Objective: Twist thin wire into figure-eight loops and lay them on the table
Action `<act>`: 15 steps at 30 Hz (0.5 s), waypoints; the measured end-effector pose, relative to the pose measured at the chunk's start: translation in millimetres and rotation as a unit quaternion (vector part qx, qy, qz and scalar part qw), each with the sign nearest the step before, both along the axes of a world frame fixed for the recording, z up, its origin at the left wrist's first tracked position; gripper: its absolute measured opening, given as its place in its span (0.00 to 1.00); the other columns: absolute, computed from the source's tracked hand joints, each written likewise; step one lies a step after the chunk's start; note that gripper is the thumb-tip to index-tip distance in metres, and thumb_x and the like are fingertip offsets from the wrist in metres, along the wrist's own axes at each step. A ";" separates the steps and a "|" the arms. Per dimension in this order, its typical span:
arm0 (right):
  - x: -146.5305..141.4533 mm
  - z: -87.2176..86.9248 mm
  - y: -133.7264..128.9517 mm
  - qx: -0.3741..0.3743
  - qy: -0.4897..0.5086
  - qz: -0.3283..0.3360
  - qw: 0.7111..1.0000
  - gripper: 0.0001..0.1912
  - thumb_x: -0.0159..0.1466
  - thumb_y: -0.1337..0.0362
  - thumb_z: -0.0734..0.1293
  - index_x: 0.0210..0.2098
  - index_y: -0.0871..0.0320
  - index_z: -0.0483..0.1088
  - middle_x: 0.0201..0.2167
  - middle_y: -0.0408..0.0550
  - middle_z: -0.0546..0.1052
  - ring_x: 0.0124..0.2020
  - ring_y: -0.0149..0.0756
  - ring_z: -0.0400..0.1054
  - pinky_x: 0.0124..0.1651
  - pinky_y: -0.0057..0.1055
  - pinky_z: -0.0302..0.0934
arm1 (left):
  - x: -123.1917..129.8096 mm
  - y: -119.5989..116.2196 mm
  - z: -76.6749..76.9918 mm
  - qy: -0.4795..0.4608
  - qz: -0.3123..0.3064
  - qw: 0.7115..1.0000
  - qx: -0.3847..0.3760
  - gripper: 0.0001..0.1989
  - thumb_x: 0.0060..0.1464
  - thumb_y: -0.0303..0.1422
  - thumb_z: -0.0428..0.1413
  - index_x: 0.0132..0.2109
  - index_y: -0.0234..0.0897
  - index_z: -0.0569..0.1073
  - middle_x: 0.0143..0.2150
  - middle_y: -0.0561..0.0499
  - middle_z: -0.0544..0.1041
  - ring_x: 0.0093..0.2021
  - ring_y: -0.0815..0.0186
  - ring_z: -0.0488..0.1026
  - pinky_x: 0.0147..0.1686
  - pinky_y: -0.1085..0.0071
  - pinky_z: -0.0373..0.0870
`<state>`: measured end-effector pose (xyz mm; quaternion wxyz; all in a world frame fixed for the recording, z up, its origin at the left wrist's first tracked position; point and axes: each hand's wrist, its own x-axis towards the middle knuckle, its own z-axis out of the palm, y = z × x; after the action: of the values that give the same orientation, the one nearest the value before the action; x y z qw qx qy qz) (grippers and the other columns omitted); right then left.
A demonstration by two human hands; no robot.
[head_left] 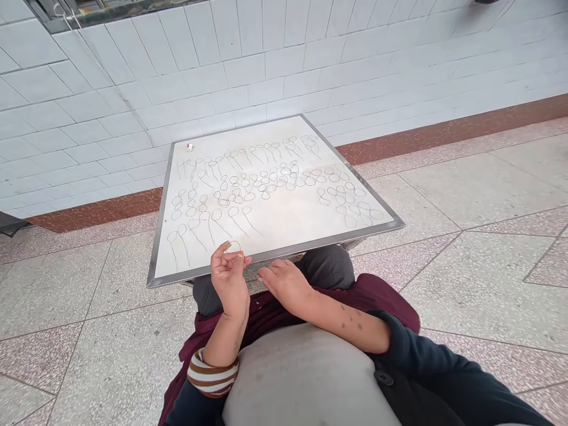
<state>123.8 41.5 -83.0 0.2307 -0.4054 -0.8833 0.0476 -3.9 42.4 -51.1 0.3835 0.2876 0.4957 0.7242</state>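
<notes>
My left hand [231, 275] is raised at the table's near edge, its thumb and fingers pinched on a thin dark wire loop [236, 244]. To its right, my right hand [284, 285] lies palm down by the edge with its fingers curled together; whatever its fingertips may hold is too small to make out. Rows of thin wire loops [266, 192] cover much of the white table top [293, 222]. Some of them, nearest my left hand, have long straight tails.
A small red and white item [190, 147] sits at the table's far left corner. The metal table rim [284, 253] runs just beyond my hands. Behind the table stands a white tiled wall [248, 65], with a stone floor [444, 260] around.
</notes>
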 end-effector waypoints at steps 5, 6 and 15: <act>-8.0 10.4 7.2 -0.047 0.011 -0.017 0.999 0.09 0.69 0.67 0.58 0.41 0.61 0.69 0.26 0.51 0.76 0.30 0.39 0.68 0.33 0.32 0.56 | 11.8 -2.0 0.2 0.025 -0.025 0.999 0.002 0.20 0.50 0.31 0.61 0.50 0.40 0.68 0.31 0.56 0.71 0.32 0.68 0.77 0.36 0.71 0.72; -9.1 12.1 7.0 -0.073 0.017 -0.019 0.997 0.09 0.69 0.68 0.58 0.44 0.61 0.69 0.28 0.51 0.77 0.31 0.38 0.69 0.32 0.31 0.57 | 13.4 -2.4 0.6 0.024 -0.029 0.999 0.005 0.19 0.50 0.32 0.61 0.50 0.40 0.68 0.31 0.56 0.71 0.33 0.67 0.77 0.34 0.72 0.72; -10.9 16.6 1.8 -0.271 0.173 -0.034 0.946 0.16 0.71 0.65 0.51 0.54 0.51 0.62 0.30 0.39 0.78 0.28 0.30 0.72 0.32 0.26 0.59 | 15.0 0.0 -1.8 0.017 -0.017 1.000 0.015 0.17 0.51 0.30 0.60 0.49 0.39 0.68 0.33 0.56 0.70 0.33 0.67 0.78 0.36 0.71 0.71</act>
<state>112.9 43.3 -66.4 0.2630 -0.4681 -0.7690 0.3470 11.0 42.4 -53.0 0.3830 0.3146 0.4859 0.7199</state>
